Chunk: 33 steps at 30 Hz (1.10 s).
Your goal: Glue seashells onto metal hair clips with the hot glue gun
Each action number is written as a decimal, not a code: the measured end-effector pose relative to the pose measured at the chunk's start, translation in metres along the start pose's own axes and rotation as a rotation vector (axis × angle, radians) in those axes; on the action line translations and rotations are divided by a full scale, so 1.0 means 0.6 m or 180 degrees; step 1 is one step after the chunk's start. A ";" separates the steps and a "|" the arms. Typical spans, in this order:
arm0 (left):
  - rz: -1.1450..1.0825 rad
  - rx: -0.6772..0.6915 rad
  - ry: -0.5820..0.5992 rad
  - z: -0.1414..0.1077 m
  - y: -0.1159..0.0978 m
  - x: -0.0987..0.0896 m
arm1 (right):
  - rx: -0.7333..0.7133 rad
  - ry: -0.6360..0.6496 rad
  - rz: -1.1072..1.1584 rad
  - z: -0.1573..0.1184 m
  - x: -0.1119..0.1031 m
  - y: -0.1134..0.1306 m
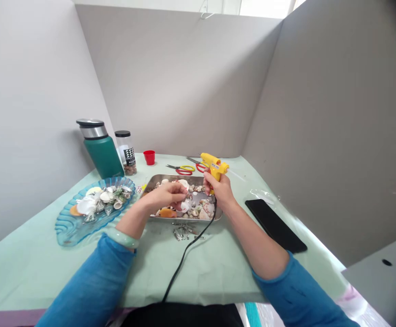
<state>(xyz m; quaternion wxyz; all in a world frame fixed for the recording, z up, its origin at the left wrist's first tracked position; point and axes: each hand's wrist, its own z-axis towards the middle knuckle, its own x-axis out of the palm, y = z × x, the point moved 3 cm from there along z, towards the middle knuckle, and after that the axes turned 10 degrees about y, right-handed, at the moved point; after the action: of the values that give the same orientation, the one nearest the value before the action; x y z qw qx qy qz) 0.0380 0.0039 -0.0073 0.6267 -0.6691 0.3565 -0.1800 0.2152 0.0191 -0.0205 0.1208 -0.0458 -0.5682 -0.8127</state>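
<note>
My right hand [220,186] is wrapped round the handle of a yellow glue gun [214,164], whose nozzle end points left and whose clear glue stick sticks out to the right. A black cord runs from it down to the front edge. My left hand [170,194] hovers over a metal tray [180,219], its fingers curled together; what they hold, if anything, is too small to make out. Many shells [203,213] lie in the tray below both hands. Small metal clips [183,232] lie just in front of the tray.
A blue glass dish [71,231] with shells stands at the left. Behind it are a green bottle [104,156], a clear jar [127,154] and a red cup [149,157]. Scissors [184,170] lie behind the tray, a black phone [276,225] at the right.
</note>
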 end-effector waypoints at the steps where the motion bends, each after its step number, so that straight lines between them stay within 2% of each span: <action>1: -0.0074 -0.0092 0.0098 0.002 0.000 0.009 | 0.0002 0.0004 0.0004 -0.001 0.000 0.001; 3: -0.0146 -0.0273 0.0219 0.007 0.001 0.025 | 0.0015 0.0027 -0.0006 -0.002 0.001 0.002; 6: -0.0204 -0.0419 0.0212 0.016 0.003 0.041 | 0.0017 0.0060 -0.0048 -0.002 0.002 0.003; 12: -0.0816 -0.0389 0.0464 0.040 0.012 0.065 | 0.0007 0.0100 -0.0068 0.001 0.001 -0.001; 14: -0.1050 -0.0282 0.0345 0.054 0.015 0.068 | -0.0016 0.0110 -0.0088 0.001 0.001 -0.001; 19: -0.0798 0.0408 -0.0726 0.068 0.011 0.041 | -0.0053 0.0084 -0.0139 -0.001 0.000 -0.001; 25: -0.1005 0.0508 -0.1223 0.033 0.004 -0.013 | -0.0037 0.0133 -0.0094 -0.001 0.003 0.003; 30: -0.1639 0.0508 -0.1270 0.017 0.009 -0.044 | 0.0019 0.0573 0.0086 -0.007 0.011 0.014; 33: -0.1755 0.0463 -0.1403 0.009 0.015 -0.058 | 0.0063 0.0855 0.0053 -0.015 0.017 0.023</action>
<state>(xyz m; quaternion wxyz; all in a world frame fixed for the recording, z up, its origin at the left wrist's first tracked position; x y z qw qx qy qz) 0.0158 0.0327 -0.0096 0.6624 -0.7165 0.0051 -0.2185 0.2092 0.0049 -0.0086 0.2029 0.0599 -0.5544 -0.8049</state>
